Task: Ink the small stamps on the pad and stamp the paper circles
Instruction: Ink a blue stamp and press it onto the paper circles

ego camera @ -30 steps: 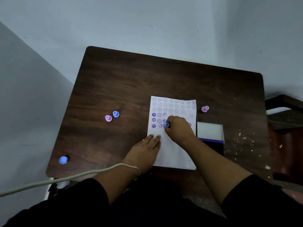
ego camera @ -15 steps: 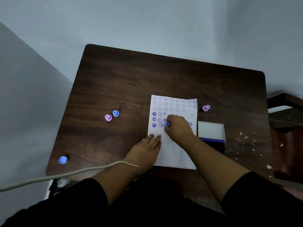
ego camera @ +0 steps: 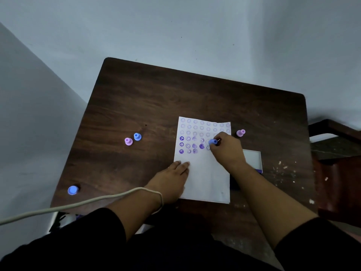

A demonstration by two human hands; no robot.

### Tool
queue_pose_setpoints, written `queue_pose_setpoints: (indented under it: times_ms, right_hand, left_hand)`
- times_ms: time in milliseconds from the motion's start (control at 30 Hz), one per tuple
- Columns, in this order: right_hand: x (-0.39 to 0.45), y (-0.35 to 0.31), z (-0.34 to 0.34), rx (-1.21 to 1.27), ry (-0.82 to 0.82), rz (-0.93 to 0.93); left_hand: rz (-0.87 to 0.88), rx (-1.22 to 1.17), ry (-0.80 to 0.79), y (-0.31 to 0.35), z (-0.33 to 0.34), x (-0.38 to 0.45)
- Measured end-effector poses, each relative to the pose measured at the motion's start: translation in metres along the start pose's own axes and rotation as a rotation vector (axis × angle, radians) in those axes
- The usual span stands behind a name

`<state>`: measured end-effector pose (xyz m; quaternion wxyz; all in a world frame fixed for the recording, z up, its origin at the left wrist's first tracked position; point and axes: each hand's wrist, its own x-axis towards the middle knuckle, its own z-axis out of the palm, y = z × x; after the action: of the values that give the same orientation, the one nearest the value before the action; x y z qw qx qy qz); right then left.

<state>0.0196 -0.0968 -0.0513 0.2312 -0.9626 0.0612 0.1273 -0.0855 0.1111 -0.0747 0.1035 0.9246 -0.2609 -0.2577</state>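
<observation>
Walls: plain pale grey-blue, meeting in a corner at far left.
Table [ego camera: 156, 98]: dark brown wood grain, rounded corners, pale flecks on its right side.
Right edge: dark wooden furniture [ego camera: 336, 159], only partly in view.
Light: dim and cool.

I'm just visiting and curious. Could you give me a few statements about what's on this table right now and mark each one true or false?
1. The right hand holds a blue stamp over the paper. True.
2. The left hand is lifted off the table. False: it lies flat on the paper's left edge.
3. Every circle on the paper is stamped. False: the top rows are faint, unstamped outlines.
4. A pink stamp stands just right of the paper. True.
5. The ink pad is left of the paper. False: it is on the right.
</observation>
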Motion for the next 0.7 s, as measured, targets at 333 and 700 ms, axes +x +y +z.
queue_pose_setpoints:
  times_ms: [333, 700]
  right_hand:
    - [0.017, -0.067, 0.02, 0.011, -0.07, -0.066]
    - [0.026, -0.151, 0.072, -0.181, -0.267, -0.398]
  left_hand:
    - [-0.048, -0.045, 0.059, -0.028, -0.003, -0.018]
    - [-0.286, -0.04, 0.064, -0.064, 0.007, -0.051]
